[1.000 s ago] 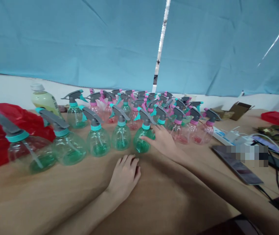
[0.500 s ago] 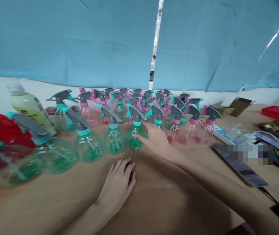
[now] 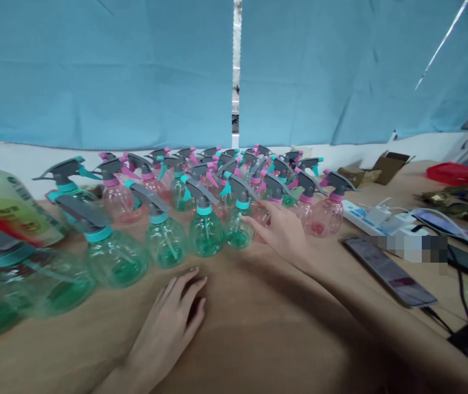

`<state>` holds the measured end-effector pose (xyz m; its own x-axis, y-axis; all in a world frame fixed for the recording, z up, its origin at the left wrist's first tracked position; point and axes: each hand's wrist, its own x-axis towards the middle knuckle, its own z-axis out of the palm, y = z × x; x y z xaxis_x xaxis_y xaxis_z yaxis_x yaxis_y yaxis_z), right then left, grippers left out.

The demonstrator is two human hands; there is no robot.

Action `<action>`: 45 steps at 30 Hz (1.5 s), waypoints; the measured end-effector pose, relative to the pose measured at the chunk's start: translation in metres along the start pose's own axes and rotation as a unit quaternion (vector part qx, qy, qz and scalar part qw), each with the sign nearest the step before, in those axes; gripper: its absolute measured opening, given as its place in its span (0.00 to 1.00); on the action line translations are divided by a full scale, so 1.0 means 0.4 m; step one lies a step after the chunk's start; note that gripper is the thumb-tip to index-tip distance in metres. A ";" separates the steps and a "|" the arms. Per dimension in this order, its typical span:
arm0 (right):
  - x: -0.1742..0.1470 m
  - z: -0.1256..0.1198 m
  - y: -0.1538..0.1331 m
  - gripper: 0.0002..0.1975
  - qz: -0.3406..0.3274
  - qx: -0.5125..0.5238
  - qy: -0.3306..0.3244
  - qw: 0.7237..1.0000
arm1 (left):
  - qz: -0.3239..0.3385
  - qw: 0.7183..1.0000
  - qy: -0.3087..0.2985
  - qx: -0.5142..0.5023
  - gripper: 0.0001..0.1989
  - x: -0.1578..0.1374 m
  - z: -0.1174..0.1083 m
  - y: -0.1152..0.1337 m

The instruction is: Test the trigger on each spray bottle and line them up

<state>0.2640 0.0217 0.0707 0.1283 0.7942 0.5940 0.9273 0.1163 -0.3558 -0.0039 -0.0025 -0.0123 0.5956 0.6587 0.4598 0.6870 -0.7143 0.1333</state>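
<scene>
My right hand (image 3: pixel 285 232) reaches into the front row of clear spray bottles. Its thumb and fingers are apart, with the thumb by a green spray bottle (image 3: pixel 239 234). The fingers lie against a pink spray bottle (image 3: pixel 275 187), whose body the hand partly hides. I cannot tell how firmly they touch. Low over the tabletop (image 3: pixel 238 312), my left hand (image 3: pixel 172 312) is open and empty, its fingers loosely bent. Nearest to it stands another green spray bottle (image 3: pixel 167 241) with a turquoise collar and grey trigger head.
Several pink and green spray bottles crowd behind the front row. At left stands a large labelled bottle (image 3: pixel 16 205). On the right are a phone (image 3: pixel 390 271), a white power strip (image 3: pixel 357 214) with cables, and a small cardboard box (image 3: pixel 390 167). Blue cloth (image 3: pixel 135 71) hangs behind.
My right hand has moved one bottle to the right along the front row. My left hand has shifted left and slightly toward me in view. The camera has turned a little.
</scene>
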 end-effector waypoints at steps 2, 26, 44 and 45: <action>0.013 0.017 -0.009 0.26 0.003 -0.014 -0.030 0.999 | 0.002 1.000 -0.002 -0.007 0.14 0.003 -0.002 0.000; -0.172 -0.113 -0.005 0.33 -0.067 0.049 -0.110 0.990 | -0.076 0.964 -0.045 -0.250 0.41 0.136 0.027 0.189; -0.123 -0.136 -0.014 0.18 -0.067 0.514 -0.198 0.832 | 0.007 0.965 -0.081 -0.250 0.43 0.135 0.023 0.255; -0.121 -0.137 -0.014 0.17 -0.066 0.513 -0.199 0.832 | 0.009 0.966 -0.081 -0.245 0.43 0.137 0.022 0.254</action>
<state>0.2719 -0.0500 0.0832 -0.2679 0.8449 0.4630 0.1099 0.5042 -0.8566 0.1024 -0.0369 0.0187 0.6904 0.6452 0.3272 0.4200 -0.7257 0.5450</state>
